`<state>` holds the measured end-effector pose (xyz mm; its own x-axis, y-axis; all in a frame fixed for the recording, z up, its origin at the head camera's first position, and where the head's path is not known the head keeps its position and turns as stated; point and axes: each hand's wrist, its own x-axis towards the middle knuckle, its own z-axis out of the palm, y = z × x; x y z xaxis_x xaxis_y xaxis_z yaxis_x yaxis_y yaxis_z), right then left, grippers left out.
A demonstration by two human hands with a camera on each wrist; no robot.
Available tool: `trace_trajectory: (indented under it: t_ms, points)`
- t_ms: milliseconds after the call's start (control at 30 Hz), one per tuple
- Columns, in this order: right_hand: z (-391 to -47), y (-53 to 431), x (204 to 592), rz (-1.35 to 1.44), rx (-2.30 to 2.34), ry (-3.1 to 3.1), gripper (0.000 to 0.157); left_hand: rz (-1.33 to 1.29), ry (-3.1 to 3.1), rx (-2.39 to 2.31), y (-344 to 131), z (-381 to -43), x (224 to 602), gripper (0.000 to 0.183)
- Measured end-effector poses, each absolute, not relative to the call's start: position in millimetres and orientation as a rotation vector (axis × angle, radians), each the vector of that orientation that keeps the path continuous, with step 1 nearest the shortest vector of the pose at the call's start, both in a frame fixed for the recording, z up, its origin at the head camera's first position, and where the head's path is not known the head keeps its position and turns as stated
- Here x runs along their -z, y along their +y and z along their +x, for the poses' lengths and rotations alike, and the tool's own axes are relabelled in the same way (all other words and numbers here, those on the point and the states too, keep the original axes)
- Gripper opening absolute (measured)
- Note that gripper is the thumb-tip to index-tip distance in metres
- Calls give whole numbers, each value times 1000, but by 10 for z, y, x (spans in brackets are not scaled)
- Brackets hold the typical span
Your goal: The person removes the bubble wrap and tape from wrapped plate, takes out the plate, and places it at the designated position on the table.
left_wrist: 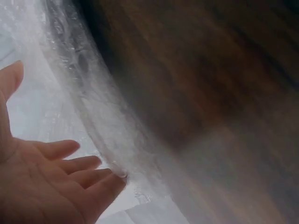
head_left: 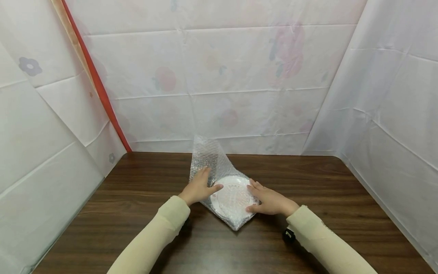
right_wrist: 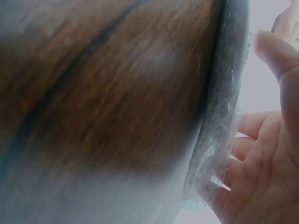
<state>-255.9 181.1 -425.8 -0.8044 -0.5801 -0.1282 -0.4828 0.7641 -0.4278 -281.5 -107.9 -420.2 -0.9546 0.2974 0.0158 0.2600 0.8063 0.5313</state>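
A round white plate [head_left: 233, 196] with faint pinkish markings lies under clear bubble wrap [head_left: 236, 223] on the brown table. The wrap comes to a point at the near side, and a loose flap stretches toward the far left. My left hand [head_left: 199, 186] rests on the wrap at the plate's left, fingers extended and thumb over the rim. At the plate's right edge, my right hand [head_left: 272, 198] touches the wrap with its fingers and thumb spread. Both wrist views show the wrapped edge beside relaxed fingers, with neither hand curled round it.
The dark wood-grain table [head_left: 137, 190] meets pale printed sheets [head_left: 239, 76] at the back and both sides. A red strip [head_left: 99, 83] runs down the left back corner. A small black object [head_left: 288, 236] sits under the right sleeve.
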Motion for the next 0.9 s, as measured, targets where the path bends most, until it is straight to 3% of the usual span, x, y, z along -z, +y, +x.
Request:
trace_trajectory:
  t_ms: [367, 900]
  points:
    - [-2531, 1825, 4250, -865, 553, 2706, 87, 357, 2813, -764, -1108, -2824, 4249, 101]
    - [-2517, 1820, 4261, -863, 552, 2707, 87, 371, 2789, -781, -1135, -2806, 4221, 97]
